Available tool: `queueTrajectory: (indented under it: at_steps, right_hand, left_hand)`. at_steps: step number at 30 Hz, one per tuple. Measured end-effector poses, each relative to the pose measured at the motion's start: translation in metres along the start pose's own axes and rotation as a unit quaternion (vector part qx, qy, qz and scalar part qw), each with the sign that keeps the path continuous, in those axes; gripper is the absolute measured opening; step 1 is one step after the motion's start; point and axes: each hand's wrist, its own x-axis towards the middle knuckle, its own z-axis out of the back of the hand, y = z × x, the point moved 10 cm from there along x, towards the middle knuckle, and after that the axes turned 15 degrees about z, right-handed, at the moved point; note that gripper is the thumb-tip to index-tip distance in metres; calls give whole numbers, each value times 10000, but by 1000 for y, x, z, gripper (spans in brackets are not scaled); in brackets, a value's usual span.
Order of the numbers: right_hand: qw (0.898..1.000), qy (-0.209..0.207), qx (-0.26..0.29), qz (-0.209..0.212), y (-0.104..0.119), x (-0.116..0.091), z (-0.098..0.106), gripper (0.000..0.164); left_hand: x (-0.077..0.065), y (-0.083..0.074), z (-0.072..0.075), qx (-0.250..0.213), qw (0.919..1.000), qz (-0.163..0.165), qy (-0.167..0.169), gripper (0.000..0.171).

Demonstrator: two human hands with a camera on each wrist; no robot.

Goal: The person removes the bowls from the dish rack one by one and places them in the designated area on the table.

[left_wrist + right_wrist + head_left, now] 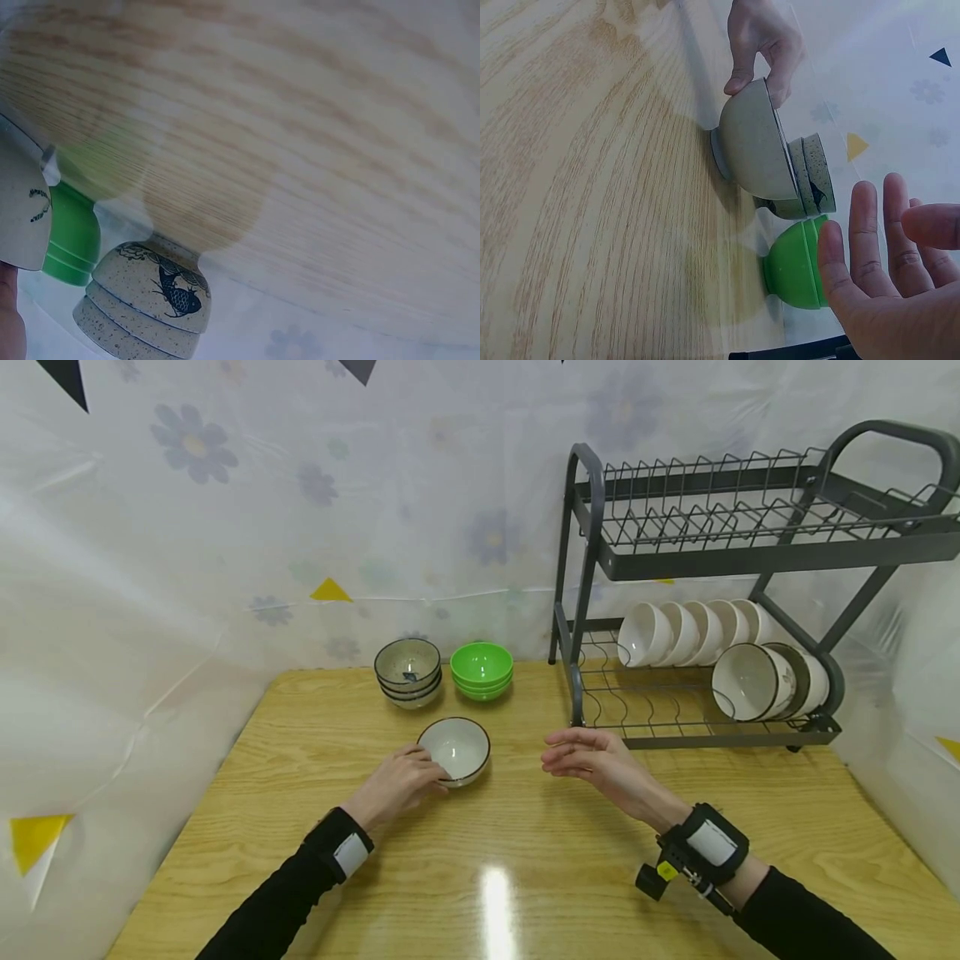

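Note:
A white bowl with a dark rim (459,745) sits upright on the wooden table. My left hand (401,787) pinches its near-left rim; in the right wrist view the thumb is on the outer wall and the fingers reach over the rim of the bowl (751,146). To the right of that bowl hovers my right hand (600,770), fingers extended and holding nothing. Behind the bowl stand a stack of speckled bowls (408,667), which carry a dark fish drawing in the left wrist view, and a stack of green bowls (482,667).
At the right stands a black two-tier dish rack (720,743). Its lower tier holds a row of small white bowls (642,635) on edge and several larger bowls (742,683) at the front right. A floral plastic sheet (420,485) hangs behind the table (300,877).

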Motion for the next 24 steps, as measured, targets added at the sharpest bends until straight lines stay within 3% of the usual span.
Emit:
queueTrajectory:
  at_steps: [18,24]
  right_hand:
    - [10000,-42,-43,-11,0,-1,1,40]
    - [10000,-39,-81,-18,1,-2,1,30]
  left_hand:
    - [-1,0,2,-91,9999,17,-54,13]
    - [-1,0,2,-94,9999,-3,-67,13]
